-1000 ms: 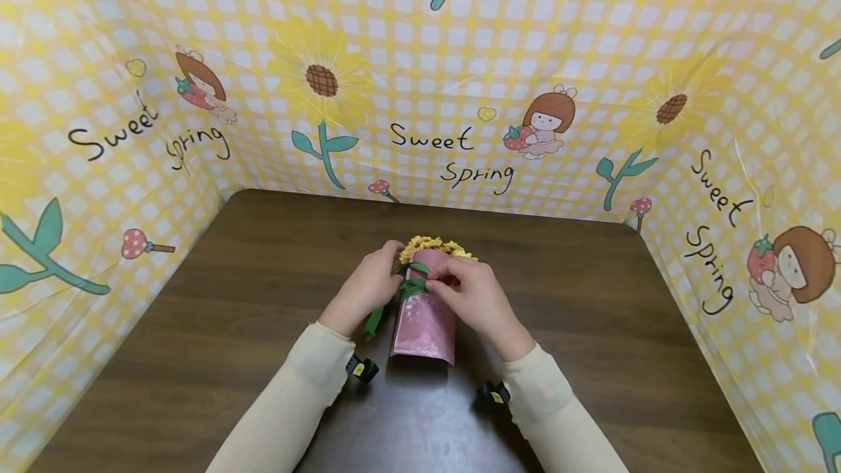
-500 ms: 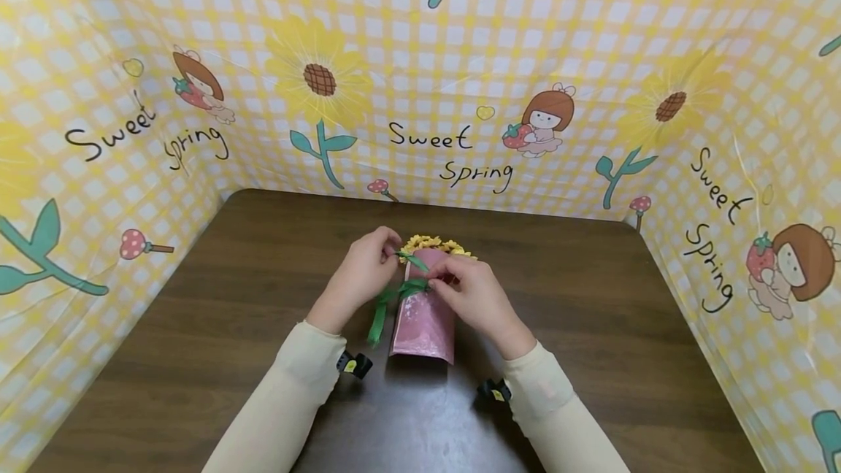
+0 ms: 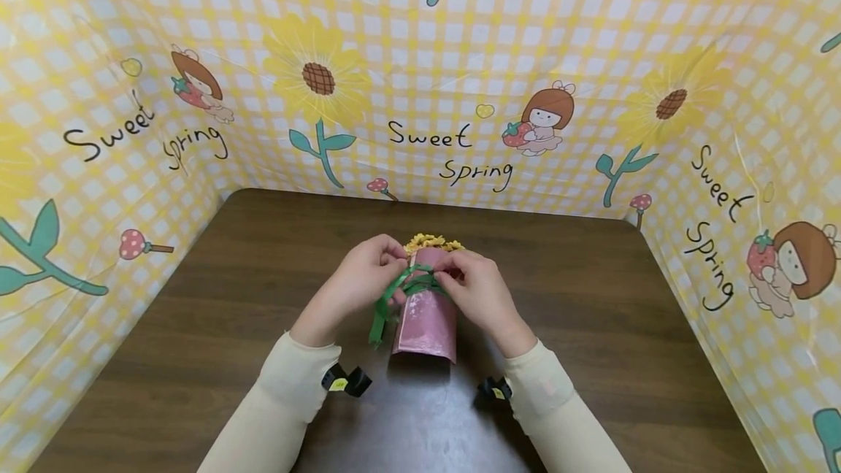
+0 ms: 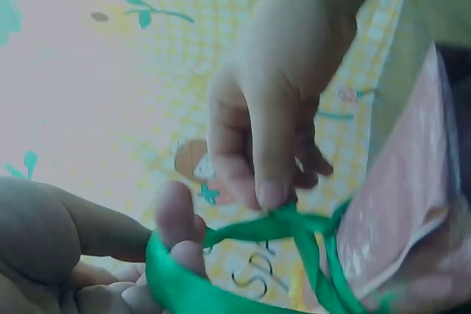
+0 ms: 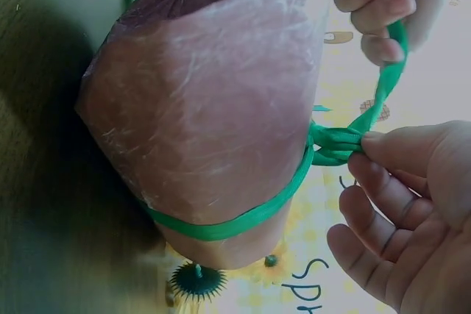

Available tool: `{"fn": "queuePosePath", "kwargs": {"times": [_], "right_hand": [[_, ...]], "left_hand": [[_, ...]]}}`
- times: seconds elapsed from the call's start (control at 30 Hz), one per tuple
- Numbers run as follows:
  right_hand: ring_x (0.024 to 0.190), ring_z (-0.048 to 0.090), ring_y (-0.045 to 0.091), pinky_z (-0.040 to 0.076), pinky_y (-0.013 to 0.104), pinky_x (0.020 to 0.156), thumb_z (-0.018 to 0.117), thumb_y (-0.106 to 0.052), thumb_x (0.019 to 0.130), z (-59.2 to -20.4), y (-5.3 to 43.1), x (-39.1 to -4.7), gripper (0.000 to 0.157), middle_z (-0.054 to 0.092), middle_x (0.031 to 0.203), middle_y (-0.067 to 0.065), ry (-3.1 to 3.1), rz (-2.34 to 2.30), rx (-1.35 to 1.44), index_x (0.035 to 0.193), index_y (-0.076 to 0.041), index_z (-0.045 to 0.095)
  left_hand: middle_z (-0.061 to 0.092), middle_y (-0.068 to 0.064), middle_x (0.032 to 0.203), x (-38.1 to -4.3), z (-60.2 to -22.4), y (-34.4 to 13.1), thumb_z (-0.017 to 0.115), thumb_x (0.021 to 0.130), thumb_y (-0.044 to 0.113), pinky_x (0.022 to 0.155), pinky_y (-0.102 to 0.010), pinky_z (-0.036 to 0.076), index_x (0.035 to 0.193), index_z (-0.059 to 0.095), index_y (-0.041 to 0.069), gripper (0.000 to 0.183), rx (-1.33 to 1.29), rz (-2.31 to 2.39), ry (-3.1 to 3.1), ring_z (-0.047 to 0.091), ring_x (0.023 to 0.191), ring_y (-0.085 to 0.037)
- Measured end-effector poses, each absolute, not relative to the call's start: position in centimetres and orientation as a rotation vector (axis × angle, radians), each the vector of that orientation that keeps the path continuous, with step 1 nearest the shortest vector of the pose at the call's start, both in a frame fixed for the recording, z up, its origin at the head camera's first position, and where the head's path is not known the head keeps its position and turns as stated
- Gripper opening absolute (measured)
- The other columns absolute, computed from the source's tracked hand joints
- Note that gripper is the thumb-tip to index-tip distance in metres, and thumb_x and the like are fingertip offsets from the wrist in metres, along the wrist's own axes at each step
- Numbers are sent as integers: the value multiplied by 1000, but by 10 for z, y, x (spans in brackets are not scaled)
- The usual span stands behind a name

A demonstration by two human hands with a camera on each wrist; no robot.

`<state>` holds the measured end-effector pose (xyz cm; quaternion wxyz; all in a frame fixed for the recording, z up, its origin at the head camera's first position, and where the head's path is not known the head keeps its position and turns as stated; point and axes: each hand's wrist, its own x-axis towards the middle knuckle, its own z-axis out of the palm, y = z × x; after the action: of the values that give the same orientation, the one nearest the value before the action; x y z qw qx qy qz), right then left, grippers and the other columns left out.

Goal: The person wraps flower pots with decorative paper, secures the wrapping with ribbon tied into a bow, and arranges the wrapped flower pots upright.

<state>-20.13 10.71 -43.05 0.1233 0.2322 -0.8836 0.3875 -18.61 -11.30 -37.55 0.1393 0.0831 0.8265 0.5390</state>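
A bouquet of yellow flowers point(image 3: 427, 241), wrapped in pink paper point(image 3: 427, 327), lies on the brown table with its blooms facing away. Green ribbon point(image 5: 221, 227) circles the wrap and gathers in a loop or knot at its side. My right hand point(image 3: 482, 290) pinches this gathered part between thumb and index finger; its other fingers are loosely bent in the right wrist view. To the left of the bouquet, my left hand point(image 3: 368, 276) holds the ribbon, which bends round its curled fingers point(image 4: 176, 215) in the left wrist view. A ribbon tail point(image 3: 377, 327) hangs below the left hand.
The dark wooden table point(image 3: 217, 327) is enclosed at the back and sides by a yellow checked cloth point(image 3: 407, 57) printed with flowers and lettering. A black wrist strap point(image 3: 344, 381) sits at the left sleeve, another strap point(image 3: 494, 390) at the right.
My left hand drew a ribbon strand up and left, then came back close to the bouquet with the ribbon round its fingers. My right hand kept its pinch, shifting slightly.
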Motion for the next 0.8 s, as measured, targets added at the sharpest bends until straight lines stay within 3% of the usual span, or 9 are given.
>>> {"fn": "queuePosePath", "kwargs": {"times": [0.2,0.37,0.5,0.6,0.8], "right_hand": [[87,65,14,60,42,80,77,-8,92,-433,108,-204,8,70,93,-2,-2525,1221,649,96,-14,74],[85,65,12,59,34,78,76,-7,92,-433,108,-204,8,70,93,-2,-2513,1257,646,96,-14,74],[84,64,11,57,31,75,75,-8,93,-432,110,-204,7,70,93,-2,-2516,1278,647,96,-14,74],[84,64,11,57,30,75,76,-9,93,-432,111,-204,6,70,93,-3,-2525,1290,637,96,-14,74],[84,63,11,56,29,73,76,-8,92,-433,111,-206,6,70,93,-1,-2528,1316,651,95,-13,74]], "left_hand": [[71,-17,87,-172,-372,-101,53,104,7,57,-30,56,118,51,-4,18,345,1522,2222,71,65,-25],[72,-13,88,-163,-376,-91,55,102,4,60,-30,53,113,55,-4,14,515,1360,2110,68,72,-22],[75,-16,102,-161,-378,-86,58,102,5,68,-26,52,115,61,-5,16,758,1229,1974,67,84,-18],[75,-16,103,-163,-379,-86,61,102,8,67,-23,49,116,63,-4,18,877,1177,1924,63,80,-15],[65,-3,87,-177,-384,-94,64,97,7,66,-28,51,102,66,7,6,720,1132,2502,58,74,-14]]}}
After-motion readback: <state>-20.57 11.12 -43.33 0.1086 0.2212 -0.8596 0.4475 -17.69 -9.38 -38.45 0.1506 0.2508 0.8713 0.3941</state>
